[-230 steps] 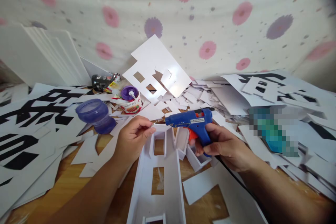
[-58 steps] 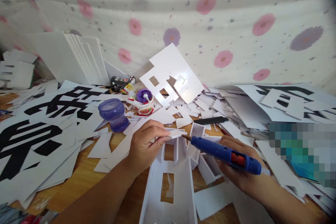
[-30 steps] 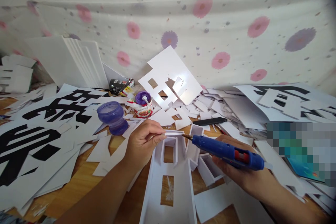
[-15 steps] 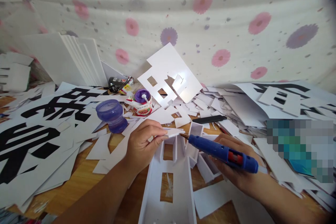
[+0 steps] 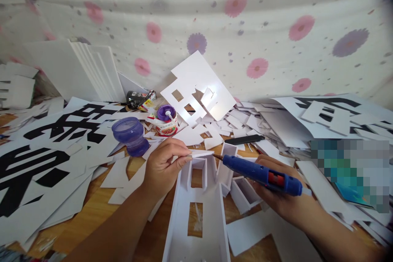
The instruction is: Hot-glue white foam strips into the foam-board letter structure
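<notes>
My left hand (image 5: 167, 166) pinches a small flat strip of white foam board (image 5: 202, 154) between thumb and fingers. Wrapped round a blue glue gun (image 5: 260, 175), my right hand (image 5: 284, 196) holds it with the nozzle pointing left, at the strip's right end. Whether the tip touches the strip I cannot tell. Below the hands stands a white foam-board letter shape (image 5: 181, 229) with raised side walls and rectangular openings. A small white box-like piece (image 5: 244, 196) sits to its right.
A purple translucent jar (image 5: 130, 135) and a paper tub (image 5: 167, 125) stand behind my left hand. A black-handled knife (image 5: 245, 139) lies at the back. White scraps and sheets with black characters (image 5: 58, 168) cover much of the wooden table.
The strip in my left hand has turned to lie flatter. The glue gun has shifted slightly, its nozzle now showing at the strip's right end.
</notes>
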`<state>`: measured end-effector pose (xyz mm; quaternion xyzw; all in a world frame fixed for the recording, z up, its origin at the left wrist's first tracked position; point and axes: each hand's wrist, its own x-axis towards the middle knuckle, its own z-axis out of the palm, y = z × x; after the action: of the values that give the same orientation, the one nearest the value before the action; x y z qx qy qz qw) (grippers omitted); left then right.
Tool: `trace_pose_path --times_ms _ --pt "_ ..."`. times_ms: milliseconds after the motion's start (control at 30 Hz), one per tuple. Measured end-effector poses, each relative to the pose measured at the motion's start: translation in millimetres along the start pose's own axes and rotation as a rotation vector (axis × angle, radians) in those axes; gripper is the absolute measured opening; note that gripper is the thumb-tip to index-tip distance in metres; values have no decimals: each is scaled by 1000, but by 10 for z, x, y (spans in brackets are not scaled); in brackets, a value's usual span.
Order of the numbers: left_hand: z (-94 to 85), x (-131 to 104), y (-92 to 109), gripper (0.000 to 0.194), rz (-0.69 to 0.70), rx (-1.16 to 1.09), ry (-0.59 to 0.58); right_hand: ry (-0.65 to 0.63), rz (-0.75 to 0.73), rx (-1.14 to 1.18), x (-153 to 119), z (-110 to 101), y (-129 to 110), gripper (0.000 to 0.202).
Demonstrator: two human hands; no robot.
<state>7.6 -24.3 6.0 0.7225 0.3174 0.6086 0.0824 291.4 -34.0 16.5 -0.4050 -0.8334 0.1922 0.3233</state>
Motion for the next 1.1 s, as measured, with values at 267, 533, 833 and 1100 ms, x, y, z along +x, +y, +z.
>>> trace_pose_path --times_ms 267,533,833,1100 --pt "49 -89 -88 9 -520 -313 24 16 45 161 1 17 36 15" --pt "108 -153 -41 20 -816 -511 -28 141 226 330 -42 70 -22 18" --pt "128 -109 -5 21 -825 -608 -55 151 260 369 -70 91 -66 19" --pt "125 -117 -12 17 -807 -616 -104 190 287 381 -66 92 -78 21"
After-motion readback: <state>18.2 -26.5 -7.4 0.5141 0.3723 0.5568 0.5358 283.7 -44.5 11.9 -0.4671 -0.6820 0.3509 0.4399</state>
